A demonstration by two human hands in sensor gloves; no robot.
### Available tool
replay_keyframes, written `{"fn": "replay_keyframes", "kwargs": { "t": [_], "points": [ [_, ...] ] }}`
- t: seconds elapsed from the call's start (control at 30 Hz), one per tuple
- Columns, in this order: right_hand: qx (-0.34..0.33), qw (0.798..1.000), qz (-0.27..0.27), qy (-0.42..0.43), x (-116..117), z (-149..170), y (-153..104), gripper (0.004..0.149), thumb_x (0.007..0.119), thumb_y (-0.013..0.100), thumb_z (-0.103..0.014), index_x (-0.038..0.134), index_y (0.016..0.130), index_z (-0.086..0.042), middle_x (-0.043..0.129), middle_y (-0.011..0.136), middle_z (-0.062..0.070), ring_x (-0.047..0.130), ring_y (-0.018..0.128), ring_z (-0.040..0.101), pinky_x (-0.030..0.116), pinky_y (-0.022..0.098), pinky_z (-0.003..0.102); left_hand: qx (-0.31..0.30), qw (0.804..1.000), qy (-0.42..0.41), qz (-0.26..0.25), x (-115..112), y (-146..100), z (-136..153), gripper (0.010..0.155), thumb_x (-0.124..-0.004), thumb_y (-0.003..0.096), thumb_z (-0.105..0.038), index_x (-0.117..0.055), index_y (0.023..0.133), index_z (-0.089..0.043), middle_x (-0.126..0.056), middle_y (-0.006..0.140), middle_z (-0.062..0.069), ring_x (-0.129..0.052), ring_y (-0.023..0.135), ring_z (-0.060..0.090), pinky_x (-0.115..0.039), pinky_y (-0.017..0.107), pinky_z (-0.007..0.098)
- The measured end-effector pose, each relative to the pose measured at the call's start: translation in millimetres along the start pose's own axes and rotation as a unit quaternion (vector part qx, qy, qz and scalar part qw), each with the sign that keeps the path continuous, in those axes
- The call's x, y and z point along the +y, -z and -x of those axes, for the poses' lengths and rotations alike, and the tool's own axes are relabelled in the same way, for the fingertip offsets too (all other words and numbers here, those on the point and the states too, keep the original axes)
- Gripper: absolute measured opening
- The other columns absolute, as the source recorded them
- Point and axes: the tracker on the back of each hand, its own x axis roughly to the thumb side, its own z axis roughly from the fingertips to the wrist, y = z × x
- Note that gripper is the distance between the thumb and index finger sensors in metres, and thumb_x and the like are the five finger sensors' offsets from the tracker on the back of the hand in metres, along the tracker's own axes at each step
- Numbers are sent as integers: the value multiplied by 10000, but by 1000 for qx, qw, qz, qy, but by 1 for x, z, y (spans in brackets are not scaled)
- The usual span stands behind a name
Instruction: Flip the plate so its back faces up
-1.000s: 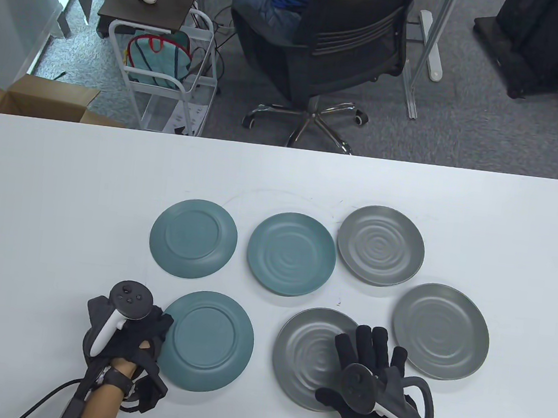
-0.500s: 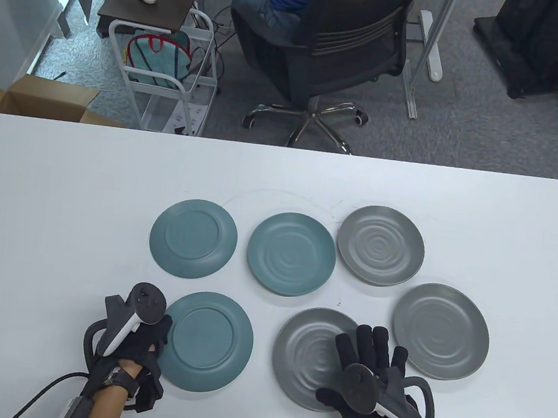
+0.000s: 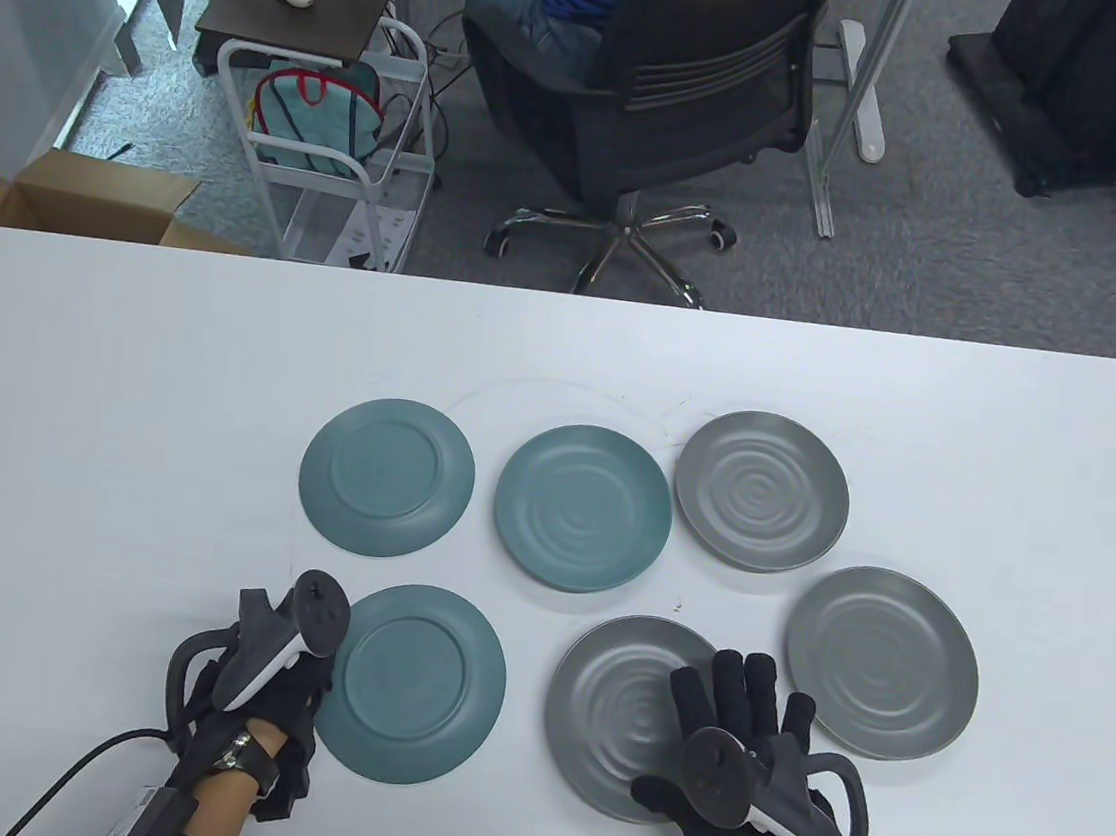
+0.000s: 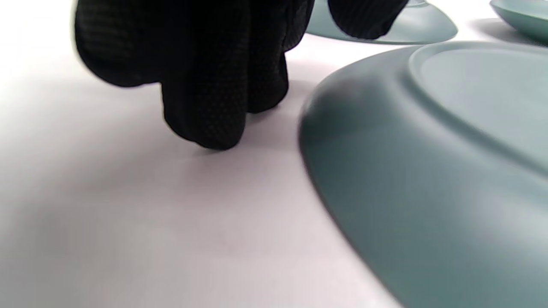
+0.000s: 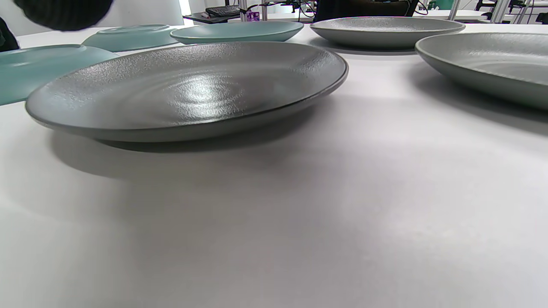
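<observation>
While two of the teal plates already sit bottom-up, the grey plate [image 3: 630,716] under the right hand [image 3: 741,751] is face-up, so I'd guess that one's next. Right hand lies flat over its near-right part, fingers spread and straight, gripping nothing, probably there to get at the rim. Left hand [image 3: 260,696] sits on the table [image 3: 112,448] just left of a flipped teal plate [image 3: 414,683]; wrist view shows its fingertips [image 4: 205,115] curled down beside the rim, not touching, holding nothing.
</observation>
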Motion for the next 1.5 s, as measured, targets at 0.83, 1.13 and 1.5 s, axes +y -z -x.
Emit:
{"fn": "replay_keyframes", "kwargs": {
  "t": [0.83,1.13,1.5],
  "points": [
    [2,1000,11,17,-4,1,0,973,617,448,-703,193,1147,-175,98,1176,238,71,1055,487,200,717,742,-157,984,64,-54,65,4,-186,853,-585,543,-653,-437,1169,-93,-616,1115,179,-765,1013,469,-726,659,597],
    [5,1000,11,24,-5,3,0,974,619,448,-702,193,1147,-174,98,1176,241,71,1054,489,200,716,742,-179,980,72,-41,51,17,-245,862,-587,541,-658,-423,1172,-94,-608,1122,170,-742,1028,475,-717,666,605],
    [3,999,10,31,-6,5,1,974,618,449,-703,192,1147,-175,98,1176,239,70,1055,487,200,717,742,-168,982,90,-11,28,44,-265,897,-607,523,-685,-400,1175,-104,-574,1137,171,-687,1061,474,-692,683,622]
  ]
}}
